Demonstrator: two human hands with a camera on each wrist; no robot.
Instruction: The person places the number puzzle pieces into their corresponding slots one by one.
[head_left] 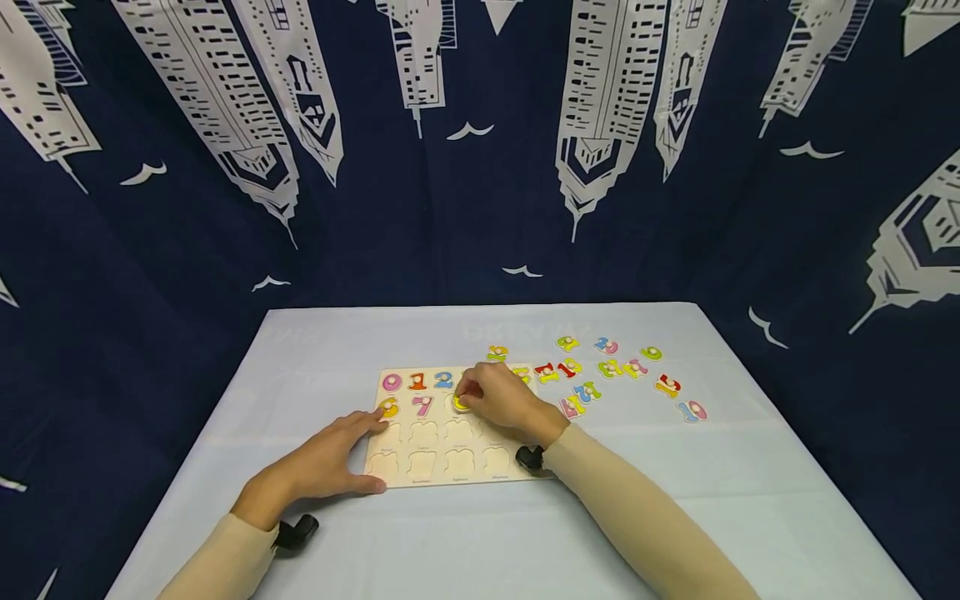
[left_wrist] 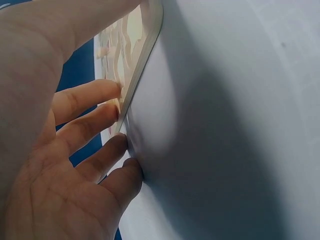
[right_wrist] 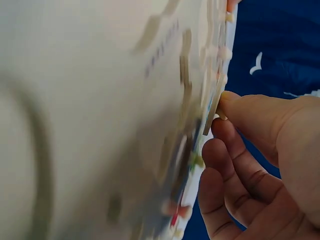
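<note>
A pale wooden number puzzle board [head_left: 441,454] lies on the white table. My right hand [head_left: 506,404] is over it, pinching a yellow number piece [head_left: 459,405] by its knob between thumb and fingertips. In the right wrist view that piece [right_wrist: 214,107] is tilted, close over the board. To its left sit the pink 7 [head_left: 422,406] and yellow 6 [head_left: 388,407]; behind are the pink 0 [head_left: 392,382], red 1 [head_left: 417,381] and blue 2 [head_left: 443,380]. My left hand [head_left: 330,458] rests with spread fingers at the board's left edge. The right hand hides part of the upper rows.
Several loose two-digit pieces lie behind and right of the board, among them a red one [head_left: 667,385] and a blue and pink one [head_left: 692,411]. Vacant recesses fill the board's front rows. A dark blue printed cloth [head_left: 435,217] hangs behind the table [head_left: 315,367].
</note>
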